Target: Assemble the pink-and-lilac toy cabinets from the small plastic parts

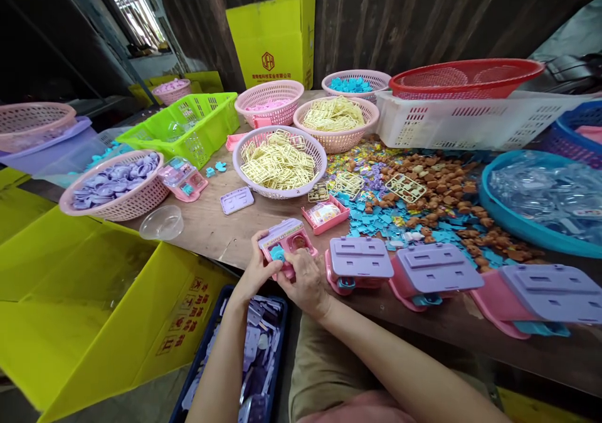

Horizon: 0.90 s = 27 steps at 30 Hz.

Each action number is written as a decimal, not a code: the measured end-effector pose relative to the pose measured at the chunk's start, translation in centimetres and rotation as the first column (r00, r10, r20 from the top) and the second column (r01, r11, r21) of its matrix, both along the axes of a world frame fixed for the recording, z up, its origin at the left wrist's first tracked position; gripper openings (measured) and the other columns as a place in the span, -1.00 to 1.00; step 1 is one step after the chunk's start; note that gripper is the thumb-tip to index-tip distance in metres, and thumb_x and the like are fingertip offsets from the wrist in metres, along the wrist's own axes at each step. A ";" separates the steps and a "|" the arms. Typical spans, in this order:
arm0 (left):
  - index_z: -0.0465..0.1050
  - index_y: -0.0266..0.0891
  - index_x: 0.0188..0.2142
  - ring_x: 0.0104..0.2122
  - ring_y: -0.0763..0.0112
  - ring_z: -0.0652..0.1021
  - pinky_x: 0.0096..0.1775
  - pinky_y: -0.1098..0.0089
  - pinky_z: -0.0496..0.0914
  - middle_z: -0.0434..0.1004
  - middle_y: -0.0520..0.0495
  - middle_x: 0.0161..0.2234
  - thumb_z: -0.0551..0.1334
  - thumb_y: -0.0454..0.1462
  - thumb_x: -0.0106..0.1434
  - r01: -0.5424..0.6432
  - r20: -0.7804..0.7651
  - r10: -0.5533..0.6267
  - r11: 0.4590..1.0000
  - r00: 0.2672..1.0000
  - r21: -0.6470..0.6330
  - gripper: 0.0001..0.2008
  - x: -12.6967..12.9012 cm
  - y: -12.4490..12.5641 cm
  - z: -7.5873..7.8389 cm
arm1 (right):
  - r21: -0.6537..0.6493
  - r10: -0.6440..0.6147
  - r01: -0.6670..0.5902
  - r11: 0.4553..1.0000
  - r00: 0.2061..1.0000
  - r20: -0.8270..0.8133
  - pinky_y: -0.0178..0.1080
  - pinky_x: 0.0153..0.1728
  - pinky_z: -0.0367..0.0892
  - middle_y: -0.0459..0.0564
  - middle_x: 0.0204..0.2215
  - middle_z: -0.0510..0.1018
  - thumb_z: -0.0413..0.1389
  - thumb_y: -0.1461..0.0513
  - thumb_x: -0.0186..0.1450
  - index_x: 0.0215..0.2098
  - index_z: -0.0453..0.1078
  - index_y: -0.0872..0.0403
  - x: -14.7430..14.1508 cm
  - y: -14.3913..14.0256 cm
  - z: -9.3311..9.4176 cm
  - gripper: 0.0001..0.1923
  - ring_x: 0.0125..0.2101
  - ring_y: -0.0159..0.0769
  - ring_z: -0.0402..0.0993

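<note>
At the table's front edge, both hands are closed around a small pink and purple plastic toy box [288,242] with a clear front. My left hand [256,266] grips its left side. My right hand [305,280] holds the lower right, its fingers by a blue piece [277,253] on the box's front. Just beyond lies a pink tray [325,214] with a printed packet in it. To the right stand similar toy boxes with purple lids [360,257]. A flat purple panel [237,200] rests to the left.
A purple basket [281,191] of cream frames stands behind the hands. Brown and blue small parts [423,191] are heaped at the right. A clear round cup [161,223] and a basket of purple pieces [113,208] are left, above an open yellow carton [108,310]. Below is a dark crate [282,322].
</note>
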<state>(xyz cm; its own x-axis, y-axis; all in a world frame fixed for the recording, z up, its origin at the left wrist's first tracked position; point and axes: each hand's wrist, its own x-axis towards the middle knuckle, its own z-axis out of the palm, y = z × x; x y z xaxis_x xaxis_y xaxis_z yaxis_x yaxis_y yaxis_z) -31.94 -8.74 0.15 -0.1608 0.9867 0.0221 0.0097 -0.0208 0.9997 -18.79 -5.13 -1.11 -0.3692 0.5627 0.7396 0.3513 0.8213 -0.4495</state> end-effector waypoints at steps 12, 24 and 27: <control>-0.14 -0.11 0.10 0.04 0.16 0.35 0.07 0.18 0.21 0.22 -0.19 0.10 0.29 0.00 0.03 0.021 -0.002 -0.021 0.999 1.000 -0.049 -0.21 -0.8 0.3 0.0 | 0.004 -0.078 0.078 0.997 0.997 0.017 -0.17 -0.28 0.25 -0.03 -0.49 0.39 -0.01 0.28 0.21 -0.31 0.30 0.07 -0.8 0.1 0.6 -0.91 -0.39 -0.22 0.32; -0.12 -0.11 0.07 0.12 0.16 0.28 0.15 0.17 0.11 0.13 -0.18 0.16 0.28 -0.09 0.07 0.042 0.035 -0.040 0.998 0.999 -0.047 -0.29 -0.4 0.2 1.1 | -0.672 0.011 -0.084 0.735 0.994 -0.112 0.06 0.04 0.15 0.14 0.11 0.28 0.18 0.14 0.11 0.20 0.00 0.03 0.1 3.0 2.3 -0.25 0.09 -0.06 0.20; -0.18 -0.08 0.11 0.13 0.17 0.28 0.16 0.16 0.10 0.13 -0.18 0.17 0.28 -0.11 0.09 0.075 0.073 -0.070 0.995 0.995 -0.073 -0.26 -0.4 0.1 1.3 | -0.703 0.003 -0.128 0.699 0.984 -0.176 0.03 0.07 0.13 0.12 0.12 0.28 0.17 0.19 0.10 0.19 0.03 0.03 -0.2 3.1 2.2 -0.27 0.11 -0.09 0.19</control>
